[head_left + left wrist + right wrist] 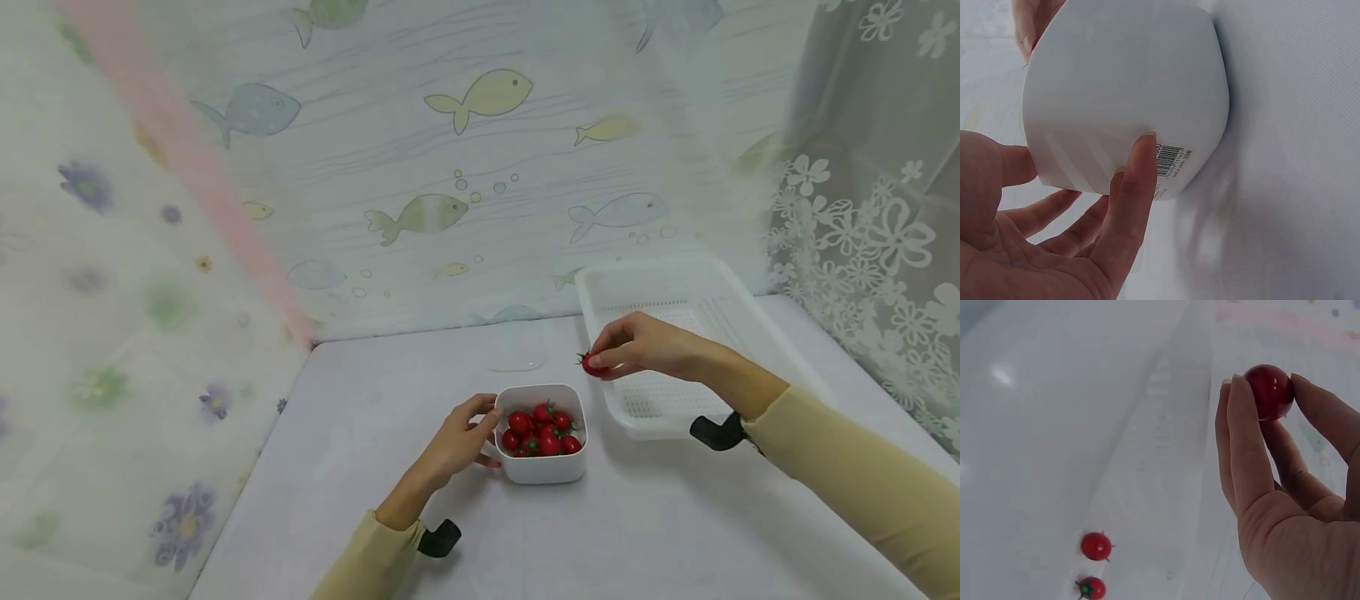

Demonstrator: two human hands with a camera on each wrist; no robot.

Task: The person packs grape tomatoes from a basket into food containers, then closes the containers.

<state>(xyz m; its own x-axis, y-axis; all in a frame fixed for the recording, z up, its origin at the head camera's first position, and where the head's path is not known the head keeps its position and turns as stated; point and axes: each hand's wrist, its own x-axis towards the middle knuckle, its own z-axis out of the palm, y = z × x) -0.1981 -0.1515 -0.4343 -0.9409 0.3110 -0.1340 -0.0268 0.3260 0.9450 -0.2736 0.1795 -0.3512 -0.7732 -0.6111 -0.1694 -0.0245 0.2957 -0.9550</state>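
Observation:
In the head view my left hand [457, 442] rests against the left side of a white square container [543, 472]. Several red cherry tomatoes [550, 442] with green stems fill it. The left wrist view shows the fingertips on the container's smooth wall [1129, 75], beside a barcode label [1170, 161]. My right hand [645, 346] pinches one cherry tomato [1269, 392] between thumb and fingers. It is above the near left rim of a white perforated basket [637, 429]. Two tomatoes [1095, 546] lie inside the basket in the right wrist view.
A white cloth [375, 400] covers the table. Behind stands a curtain with fish drawings [420, 217]; a floral sheet [135, 375] hangs at the left and lace [862, 225] at the right. A thin clear rim-like shape [517, 367] lies behind the container.

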